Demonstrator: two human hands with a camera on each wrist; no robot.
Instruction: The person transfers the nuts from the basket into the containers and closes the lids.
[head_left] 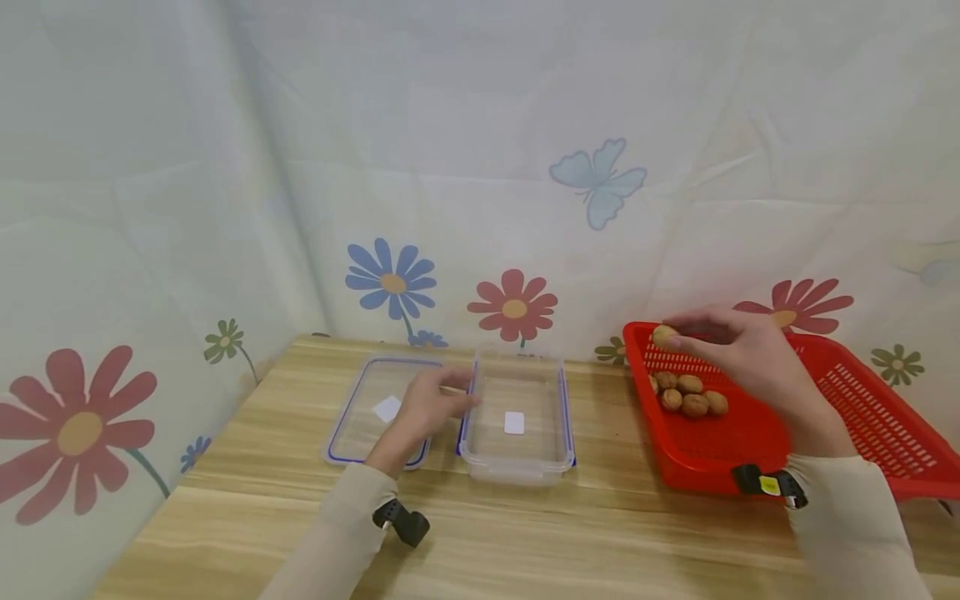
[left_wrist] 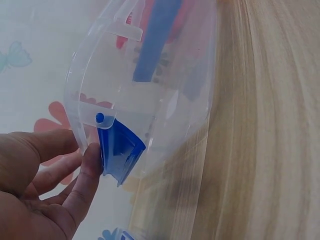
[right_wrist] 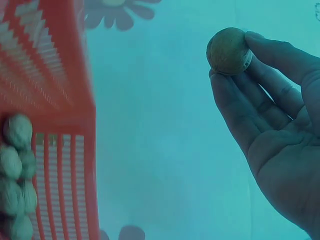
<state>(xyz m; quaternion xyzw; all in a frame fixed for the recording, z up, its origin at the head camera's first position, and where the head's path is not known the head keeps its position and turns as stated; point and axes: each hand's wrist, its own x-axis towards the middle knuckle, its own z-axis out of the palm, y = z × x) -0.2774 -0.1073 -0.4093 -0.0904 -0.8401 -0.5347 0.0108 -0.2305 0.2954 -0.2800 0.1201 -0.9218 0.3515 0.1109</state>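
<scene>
Between thumb and fingertips my right hand (head_left: 738, 350) pinches a walnut (right_wrist: 230, 51), held above the left rim of a red plastic basket (head_left: 663, 462). Several more walnuts (head_left: 693, 405) lie in a cluster at the basket's left side. My left hand (head_left: 435, 404) is at the left wall of a clear plastic container (head_left: 517, 467), which has a white label on its bottom. In the left wrist view, the thumb and fingers grip the container's edge beside a blue side latch (left_wrist: 120, 150). No walnut shows inside the container.
A clear lid with a blue seal (head_left: 345, 429) lies on the wooden table (head_left: 247, 500) left of the container, partly behind my left hand. A flower-printed curtain (head_left: 450, 208) hangs behind the table. The basket stands at the right, beyond a stretch of wood.
</scene>
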